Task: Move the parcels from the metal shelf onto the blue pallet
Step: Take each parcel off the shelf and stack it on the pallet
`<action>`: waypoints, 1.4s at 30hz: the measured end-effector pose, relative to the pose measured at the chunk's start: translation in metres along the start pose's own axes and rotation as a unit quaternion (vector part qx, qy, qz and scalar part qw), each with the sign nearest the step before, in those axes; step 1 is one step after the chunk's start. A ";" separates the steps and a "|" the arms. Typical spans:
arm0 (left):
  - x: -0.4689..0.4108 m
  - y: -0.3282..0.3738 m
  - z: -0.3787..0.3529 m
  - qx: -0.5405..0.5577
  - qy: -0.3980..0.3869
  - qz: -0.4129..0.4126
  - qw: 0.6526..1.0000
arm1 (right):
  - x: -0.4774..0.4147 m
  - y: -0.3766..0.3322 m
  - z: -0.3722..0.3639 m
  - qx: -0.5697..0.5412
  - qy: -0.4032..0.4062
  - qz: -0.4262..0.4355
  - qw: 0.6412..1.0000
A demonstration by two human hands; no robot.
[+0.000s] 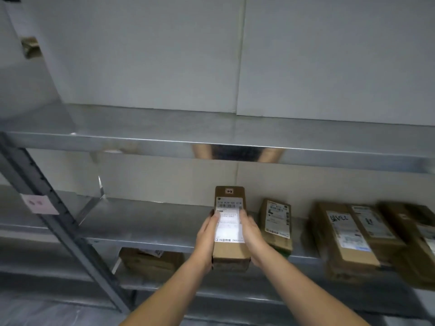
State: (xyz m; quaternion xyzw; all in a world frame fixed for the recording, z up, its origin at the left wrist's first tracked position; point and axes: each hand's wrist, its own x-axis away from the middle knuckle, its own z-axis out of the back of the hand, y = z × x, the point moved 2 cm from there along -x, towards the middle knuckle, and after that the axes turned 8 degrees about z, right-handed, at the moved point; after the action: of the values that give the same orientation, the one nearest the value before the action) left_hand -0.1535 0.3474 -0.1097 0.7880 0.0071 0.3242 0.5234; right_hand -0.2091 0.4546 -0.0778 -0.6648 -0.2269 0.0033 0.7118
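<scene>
A long, narrow cardboard parcel (230, 228) with a white printed label on its top face sits clasped between both hands at the centre of the view. The left hand (207, 236) presses flat against its left side, fingers wrapped to the top edge; the right hand (253, 236) mirrors this on the right side, so the box is squeezed between the two palms. Its near end juts over the front lip of the metal shelf (141, 222), a smooth, dull-grey sheet-steel deck with a folded edge.

At 3 o'clock from the held box, a smaller brown parcel (276, 225) lies just beside it, and farther along, larger labelled cartons (348, 234) crowd together, blurred at the frame's edge. At 9 o'clock the deck is bare up to a perforated steel upright (54, 215) carrying a pale pink tag (38, 203). Another carton (150, 263) rests on the tier below at 7 o'clock. The tier above at 12 o'clock is bare and glossy.
</scene>
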 end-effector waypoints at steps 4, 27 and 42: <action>0.058 -0.009 -0.039 0.014 -0.021 -0.039 0.999 | 0.049 -0.010 0.040 -0.029 -0.004 0.045 0.999; 0.337 -0.228 -0.406 -0.084 -0.388 -0.006 0.918 | 0.401 0.051 0.457 -0.096 0.334 0.131 0.928; 0.433 -0.368 -0.615 -0.163 -0.500 0.071 0.848 | 0.507 0.112 0.692 -0.086 0.484 0.102 0.865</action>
State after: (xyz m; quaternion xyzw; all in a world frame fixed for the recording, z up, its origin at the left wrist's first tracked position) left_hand -0.0093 1.1701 -0.0484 0.7451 -0.3642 -0.0808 0.5528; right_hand 0.0523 1.2764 -0.0136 -0.6607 0.2163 -0.2660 0.6679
